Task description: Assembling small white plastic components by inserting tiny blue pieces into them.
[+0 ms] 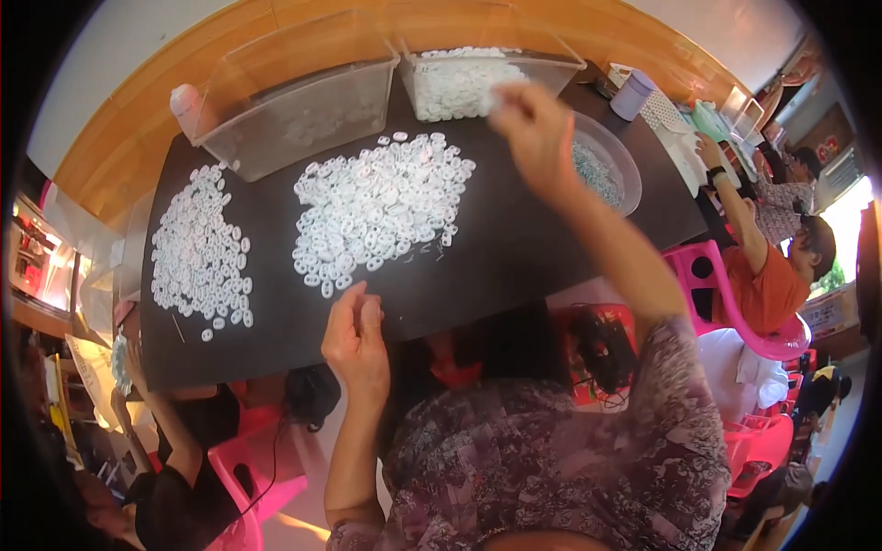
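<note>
A large heap of small white oval plastic pieces (381, 202), each with two slots, lies on the dark table in front of me. My left hand (356, 338) is at the table's near edge, just below the heap; its thumb and fingers are pressed together, and what they hold, if anything, is hidden. My right hand (537, 129) is raised in front of a clear plastic bin (556, 69) partly filled with white pieces. Its fingertips pinch a small white piece, blurred by motion. Beyond that wrist stands a round clear bowl (629, 179) of small grey metal parts.
A second heap of white ovals (200, 253) spreads at the left, near a thin stick (178, 328). Another clear bin (303, 124) stands behind, beside a pink-capped bottle (186, 106). A lilac cup (633, 95) is at the back right. Other people work at both sides; pink chairs (726, 294) stand around.
</note>
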`<action>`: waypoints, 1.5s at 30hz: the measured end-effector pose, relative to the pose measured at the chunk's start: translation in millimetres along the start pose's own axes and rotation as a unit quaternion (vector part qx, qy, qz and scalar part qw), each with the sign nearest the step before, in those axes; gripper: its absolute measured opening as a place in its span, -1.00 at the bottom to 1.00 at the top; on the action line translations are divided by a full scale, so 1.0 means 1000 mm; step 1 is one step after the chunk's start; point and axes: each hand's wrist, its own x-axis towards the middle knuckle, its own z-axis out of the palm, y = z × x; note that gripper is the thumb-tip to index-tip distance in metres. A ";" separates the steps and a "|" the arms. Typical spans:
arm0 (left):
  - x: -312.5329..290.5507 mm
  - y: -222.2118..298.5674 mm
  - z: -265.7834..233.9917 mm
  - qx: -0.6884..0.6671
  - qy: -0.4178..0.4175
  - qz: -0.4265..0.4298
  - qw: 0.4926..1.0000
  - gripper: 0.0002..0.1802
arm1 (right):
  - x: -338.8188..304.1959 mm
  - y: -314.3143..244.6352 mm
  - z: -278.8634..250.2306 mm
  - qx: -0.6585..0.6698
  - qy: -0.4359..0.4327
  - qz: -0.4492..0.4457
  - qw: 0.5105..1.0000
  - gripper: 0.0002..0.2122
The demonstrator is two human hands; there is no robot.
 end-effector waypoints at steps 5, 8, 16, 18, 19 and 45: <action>0.015 -0.003 0.006 0.016 -0.006 0.008 1.000 -0.84 | 0.092 0.079 -0.007 -0.246 0.071 -0.110 0.960 -0.80; 0.022 -0.010 0.010 0.118 -0.008 0.091 0.989 -0.82 | 0.075 0.057 0.010 -0.222 0.054 -0.133 0.964 -0.81; 0.030 -0.008 0.016 0.245 -0.011 0.166 0.955 -0.82 | -0.080 -0.021 0.045 0.060 -0.249 -0.210 0.944 -0.89; 0.030 -0.009 0.015 0.237 -0.006 0.168 0.957 -0.82 | -0.089 -0.026 0.046 0.064 -0.282 -0.215 0.933 -0.90; 0.030 -0.009 0.015 0.228 0.000 0.171 0.958 -0.82 | -0.092 -0.025 0.049 0.078 -0.278 -0.223 0.931 -0.88; 0.030 0.005 0.022 0.148 -0.063 0.271 0.949 -0.82 | -0.094 -0.050 0.031 0.328 -0.431 0.236 0.807 -0.88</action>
